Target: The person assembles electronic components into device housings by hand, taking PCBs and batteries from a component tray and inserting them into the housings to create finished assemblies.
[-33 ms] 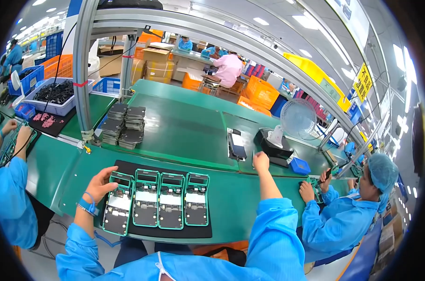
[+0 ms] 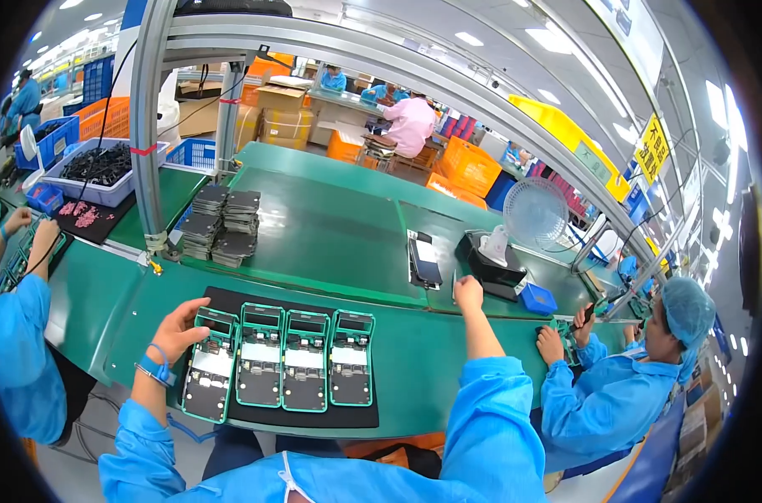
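Your left grip [image 2: 176,337] touches the leftmost frame [image 2: 208,370] at its upper left edge; if it pinches, I cannot tell. Three frames [image 2: 304,373] lie beside it on the mat [image 2: 361,415], near the tabletop's [image 2: 418,377] front edge. Open room separates them from your right grip [image 2: 469,293], curled, its content unclear.

Four device frames [image 2: 302,365] sat in a row on a mat [image 2: 267,416], mat at the counter's [image 2: 423,360] near edge. Left hand [image 2: 179,331] was on the leftmost frame's [image 2: 210,365] upper left corner. Plate stacks [image 2: 240,222] stood behind the row. Panels [image 2: 425,264] lay behind-right; box [image 2: 493,270] right of those, bin [image 2: 538,298] right of the box. Right hand [image 2: 468,292] was in front of the panels-box gap, apparently on a thin tool [image 2: 455,278], too small to confirm.
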{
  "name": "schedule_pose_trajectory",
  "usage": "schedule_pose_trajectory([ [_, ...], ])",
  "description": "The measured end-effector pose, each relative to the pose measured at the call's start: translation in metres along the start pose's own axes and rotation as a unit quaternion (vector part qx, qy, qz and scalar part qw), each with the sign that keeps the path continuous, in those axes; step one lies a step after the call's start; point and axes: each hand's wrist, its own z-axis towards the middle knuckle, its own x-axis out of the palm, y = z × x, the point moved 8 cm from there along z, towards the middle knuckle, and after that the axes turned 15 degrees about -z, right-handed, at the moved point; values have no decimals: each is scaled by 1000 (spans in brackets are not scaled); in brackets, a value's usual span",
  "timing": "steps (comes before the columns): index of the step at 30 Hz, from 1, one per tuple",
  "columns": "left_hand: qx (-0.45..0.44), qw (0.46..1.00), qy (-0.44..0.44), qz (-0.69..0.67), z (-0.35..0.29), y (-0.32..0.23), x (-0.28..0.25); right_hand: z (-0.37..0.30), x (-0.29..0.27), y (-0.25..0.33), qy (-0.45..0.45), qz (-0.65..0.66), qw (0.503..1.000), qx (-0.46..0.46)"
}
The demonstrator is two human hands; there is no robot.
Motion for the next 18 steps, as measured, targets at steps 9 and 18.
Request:
schedule_pose_trajectory([
  [9,-11,1000,13,5,-10,-11,6,4,18,3,-54,-145,982,-108],
  [18,-39,997,44,-44,-14,-8,-12,14,45,42,57,-222,969,-94],
])
